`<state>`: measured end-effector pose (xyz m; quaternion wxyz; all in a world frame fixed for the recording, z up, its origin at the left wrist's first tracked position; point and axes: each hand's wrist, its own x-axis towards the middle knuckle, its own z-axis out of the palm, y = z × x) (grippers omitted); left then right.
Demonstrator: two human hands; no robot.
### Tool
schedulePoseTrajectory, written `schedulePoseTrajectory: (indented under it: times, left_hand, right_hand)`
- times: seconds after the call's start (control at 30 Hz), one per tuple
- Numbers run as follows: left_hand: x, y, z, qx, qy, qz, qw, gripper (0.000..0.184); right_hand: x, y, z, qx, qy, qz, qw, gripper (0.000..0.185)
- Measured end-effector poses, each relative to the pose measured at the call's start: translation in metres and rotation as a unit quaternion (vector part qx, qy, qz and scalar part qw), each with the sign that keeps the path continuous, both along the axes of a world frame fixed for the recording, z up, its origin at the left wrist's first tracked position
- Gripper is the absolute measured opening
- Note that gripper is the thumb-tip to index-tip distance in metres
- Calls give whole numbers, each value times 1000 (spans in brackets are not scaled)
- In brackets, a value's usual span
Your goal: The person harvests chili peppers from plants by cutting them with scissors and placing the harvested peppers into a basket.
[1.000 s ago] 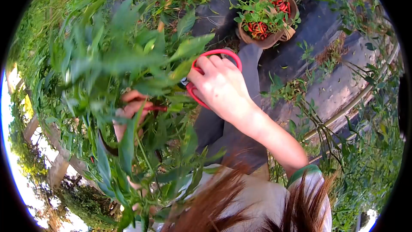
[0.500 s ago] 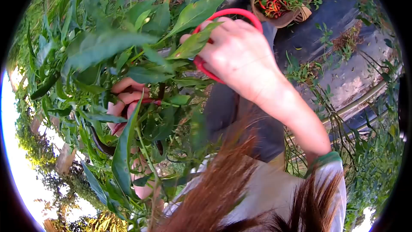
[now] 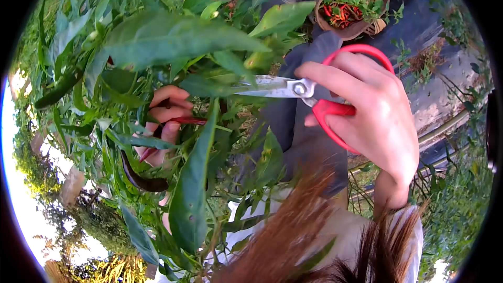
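Among the leaves of a chili plant [image 3: 191, 204], my left hand [image 3: 170, 112] is closed around a red chili pepper [image 3: 187, 120], partly hidden by foliage. My right hand [image 3: 374, 105] grips red-handled scissors [image 3: 277, 88], fingers through the loops. Their metal blades point left toward the plant, with the tips behind a leaf, to the right of my left hand. Whether the blades touch a stem is hidden. A dark, curved chili pepper [image 3: 144, 181] hangs below my left hand, and a green one [image 3: 62, 90] hangs further left.
At the top right stands a basket [image 3: 350, 32] with red chilies and green sprigs in it. Dark plastic sheeting [image 3: 408, 26] covers the ground there. Stems and a pale pole [image 3: 445, 126] lie at the right. Long hair [image 3: 293, 220] hangs into the lower view.
My right hand has moved right and down with the scissors, so the blades now show. My left hand stays on the red chili pepper, appearing slightly further right.
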<state>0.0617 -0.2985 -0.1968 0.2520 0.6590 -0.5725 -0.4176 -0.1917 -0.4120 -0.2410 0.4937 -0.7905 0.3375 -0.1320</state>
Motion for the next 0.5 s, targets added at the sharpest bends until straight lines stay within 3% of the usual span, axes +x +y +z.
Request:
schedulePoseTrajectory:
  times: [0.07, 0.1, 0.17, 0.23, 0.33, 0.5]
  left_hand:
    - [-3, 8, -5, -6, 38, 39, 999, 25]
    - [-3, 16, -12, -32, 20, 58, 998, 26]
    - [1, 11, -4, 16, -5, 26, 1000, 26]
    - [-3, 6, -6, -11, 8, 30, 999, 26]
    - [-19, 5, -2, -37, -14, 76, 996, 27]
    - [-16, 9, -5, -50, -14, 73, 996, 27]
  right_hand:
    - [2, 5, 4, 120, -16, -22, 992, 41]
    - [8, 8, 4, 107, -32, -22, 993, 40]
    - [24, 10, 3, 30, 32, 20, 999, 32]
    - [40, 14, -2, -97, 86, 51, 990, 22]
    - [60, 19, -6, -192, 57, 19, 980, 6]
    - [71, 26, -11, -236, 58, -3, 970, 7]
